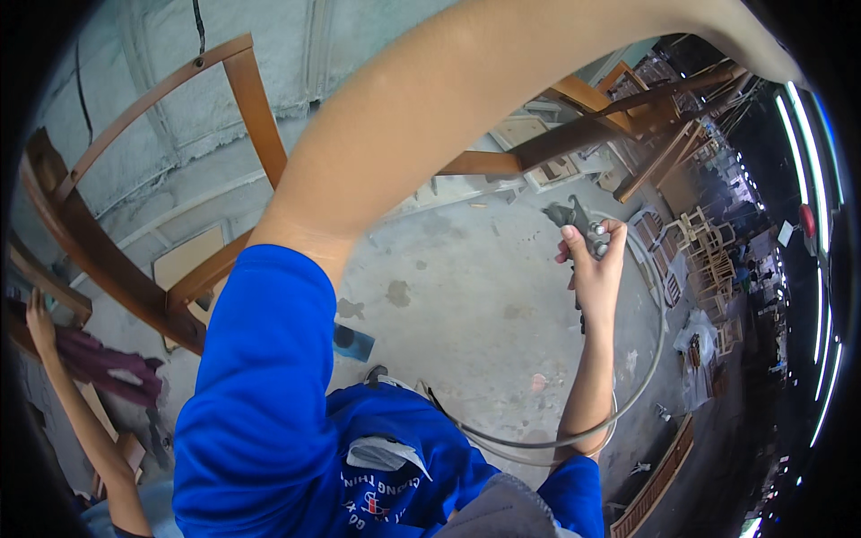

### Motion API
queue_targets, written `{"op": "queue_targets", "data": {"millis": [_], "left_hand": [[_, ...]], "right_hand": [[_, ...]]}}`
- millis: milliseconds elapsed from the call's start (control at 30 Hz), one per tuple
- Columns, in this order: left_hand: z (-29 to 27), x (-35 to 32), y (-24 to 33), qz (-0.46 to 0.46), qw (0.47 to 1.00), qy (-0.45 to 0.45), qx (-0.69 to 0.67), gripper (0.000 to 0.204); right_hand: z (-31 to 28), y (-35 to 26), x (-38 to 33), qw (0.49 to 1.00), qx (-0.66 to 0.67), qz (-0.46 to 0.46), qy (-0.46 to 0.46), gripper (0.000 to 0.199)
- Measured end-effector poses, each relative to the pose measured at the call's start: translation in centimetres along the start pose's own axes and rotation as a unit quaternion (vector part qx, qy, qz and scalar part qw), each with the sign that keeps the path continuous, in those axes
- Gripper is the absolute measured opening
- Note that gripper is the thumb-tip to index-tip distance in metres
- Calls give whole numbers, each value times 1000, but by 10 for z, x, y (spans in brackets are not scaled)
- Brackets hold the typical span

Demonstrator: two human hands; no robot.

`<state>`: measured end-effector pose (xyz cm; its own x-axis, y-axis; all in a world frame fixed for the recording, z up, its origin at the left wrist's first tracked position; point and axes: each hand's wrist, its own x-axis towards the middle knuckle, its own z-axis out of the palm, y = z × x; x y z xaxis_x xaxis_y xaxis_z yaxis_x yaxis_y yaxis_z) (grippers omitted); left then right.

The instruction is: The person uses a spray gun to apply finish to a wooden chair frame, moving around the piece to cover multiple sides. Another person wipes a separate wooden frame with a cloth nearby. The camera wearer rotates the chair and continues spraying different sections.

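Observation:
My right hand (599, 269) is closed around a spray gun (578, 222), its thumb on the near side of the metal body. A grey hose (647, 368) loops down past my right forearm toward my waist. My left arm reaches up and across the top of the view. At its end my left hand (762, 54) is near the far end of a dark brown wooden frame (574, 139); its fingers are hidden at the rim, so its grip does not show. My forearm covers part of this frame.
A brown wooden frame (238, 117) hangs from a hook at the left. Another person's hand (40, 323) is at the far left, near a maroon cloth (108, 363). Pale wooden chairs (704, 242) stand stacked at the right. Light panels lie along the pale wall.

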<state>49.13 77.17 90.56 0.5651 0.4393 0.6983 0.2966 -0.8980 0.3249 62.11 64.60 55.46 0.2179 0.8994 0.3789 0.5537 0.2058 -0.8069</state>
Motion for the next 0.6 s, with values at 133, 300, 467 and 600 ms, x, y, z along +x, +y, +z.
{"op": "queue_targets", "data": {"millis": [133, 300, 467, 600], "left_hand": [[8, -9, 10, -5, 1000, -11, 9, 110], [15, -29, 16, -15, 1000, -22, 17, 108], [27, -34, 28, -23, 999, -28, 20, 106], [30, -37, 33, -35, 999, -25, 24, 104]], "right_hand": [[-11, 46, -20, 979, -191, 17, 65, 50], [-56, 9, -85, 984, -126, -104, -70, 57], [-120, -70, -103, 913, -140, -380, 40, 68], [-109, -74, -95, 831, -223, -488, 144, 69]]}}
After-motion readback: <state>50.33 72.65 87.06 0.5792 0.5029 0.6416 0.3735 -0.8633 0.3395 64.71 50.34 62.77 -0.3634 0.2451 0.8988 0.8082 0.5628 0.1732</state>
